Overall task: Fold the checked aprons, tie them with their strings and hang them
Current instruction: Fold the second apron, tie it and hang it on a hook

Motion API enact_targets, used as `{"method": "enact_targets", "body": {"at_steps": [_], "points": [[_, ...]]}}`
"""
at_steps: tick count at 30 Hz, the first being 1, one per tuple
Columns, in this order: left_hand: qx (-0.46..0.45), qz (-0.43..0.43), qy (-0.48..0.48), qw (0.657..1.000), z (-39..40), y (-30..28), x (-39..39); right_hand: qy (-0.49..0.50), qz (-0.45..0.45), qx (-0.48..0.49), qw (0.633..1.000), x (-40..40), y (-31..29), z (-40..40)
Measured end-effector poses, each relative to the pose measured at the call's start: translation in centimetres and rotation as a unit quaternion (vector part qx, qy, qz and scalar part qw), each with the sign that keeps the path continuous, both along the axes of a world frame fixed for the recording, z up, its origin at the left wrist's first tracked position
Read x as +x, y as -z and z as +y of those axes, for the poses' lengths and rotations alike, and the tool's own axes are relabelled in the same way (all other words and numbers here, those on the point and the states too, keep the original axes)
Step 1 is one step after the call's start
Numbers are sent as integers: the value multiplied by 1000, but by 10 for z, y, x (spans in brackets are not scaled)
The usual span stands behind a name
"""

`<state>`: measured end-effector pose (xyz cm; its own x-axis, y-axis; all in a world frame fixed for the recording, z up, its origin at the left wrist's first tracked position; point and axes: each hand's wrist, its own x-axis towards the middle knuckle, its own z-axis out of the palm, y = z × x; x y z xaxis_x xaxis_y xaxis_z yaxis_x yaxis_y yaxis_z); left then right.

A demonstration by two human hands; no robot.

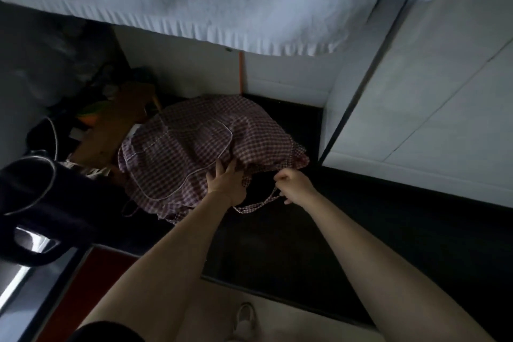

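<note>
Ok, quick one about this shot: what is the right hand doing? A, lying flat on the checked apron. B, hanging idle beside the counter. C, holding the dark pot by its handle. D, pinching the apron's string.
D: the right hand is curled with the apron string pinched in its fingers, while the left hand rests with fingers spread on the checked apron lying on the dark counter.

Apron (200, 144) on counter (277, 244); wooden board (111, 130) at its left; cabinet (430, 108) at right.
</note>
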<state>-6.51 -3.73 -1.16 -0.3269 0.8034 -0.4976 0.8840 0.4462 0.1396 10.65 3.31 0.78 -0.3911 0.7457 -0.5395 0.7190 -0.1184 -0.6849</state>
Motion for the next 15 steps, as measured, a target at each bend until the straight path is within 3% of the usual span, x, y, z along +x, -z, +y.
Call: {"method": "enact_targets", "body": {"at_steps": [5, 8, 11, 13, 15], "points": [[222, -15, -43, 974, 6, -19, 1, 68, 30, -37, 997, -16, -3, -1], [364, -83, 5, 928, 13, -51, 8, 172, 161, -130, 963, -27, -25, 6], [416, -224, 71, 879, 14, -74, 21, 226, 300, -137, 917, -29, -49, 17], [430, -256, 47, 864, 14, -82, 24, 260, 300, -93, 913, -24, -62, 26], [466, -232, -19, 854, 15, -88, 26, 271, 266, -84, 921, -13, -68, 30]]}}
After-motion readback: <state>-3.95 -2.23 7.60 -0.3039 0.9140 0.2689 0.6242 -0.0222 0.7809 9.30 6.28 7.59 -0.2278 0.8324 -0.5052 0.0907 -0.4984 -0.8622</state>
